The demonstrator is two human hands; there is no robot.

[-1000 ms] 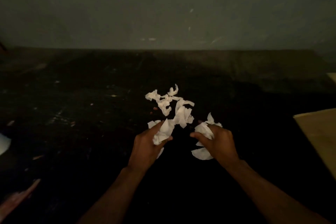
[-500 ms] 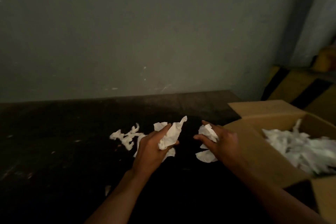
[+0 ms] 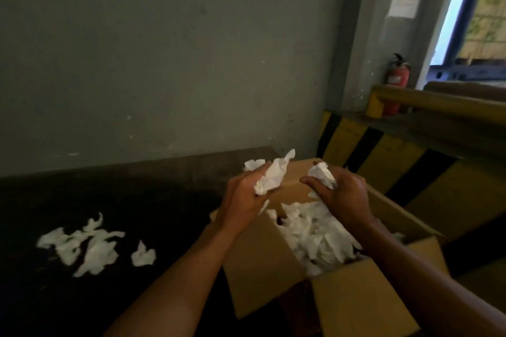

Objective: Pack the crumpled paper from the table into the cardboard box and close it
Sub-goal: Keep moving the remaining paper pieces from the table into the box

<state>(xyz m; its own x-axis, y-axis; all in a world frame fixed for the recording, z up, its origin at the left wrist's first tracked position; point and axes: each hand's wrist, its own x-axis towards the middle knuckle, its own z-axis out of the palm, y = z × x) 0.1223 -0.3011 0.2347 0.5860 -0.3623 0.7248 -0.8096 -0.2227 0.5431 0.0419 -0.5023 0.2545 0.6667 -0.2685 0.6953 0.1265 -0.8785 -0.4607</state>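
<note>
Now | left hand (image 3: 243, 197) grip clenched on crumpled paper (image 3: 269, 176) | right hand (image 3: 343, 197) likewise, over cardboard box (image 3: 262, 262)

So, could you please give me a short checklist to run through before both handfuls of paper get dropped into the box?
1. Left hand holds a wad of crumpled paper: ok.
2. Right hand holds its own wad: ok.
3. Both hands over the open cardboard box: right ok; left at the near edge, cannot tell.
4. Flaps out of the way: ok, they stand open.
5. Room left inside: cannot tell; paper already in the box hides the depth.
6. Table cleared: not ok; loose pieces remain.
</note>
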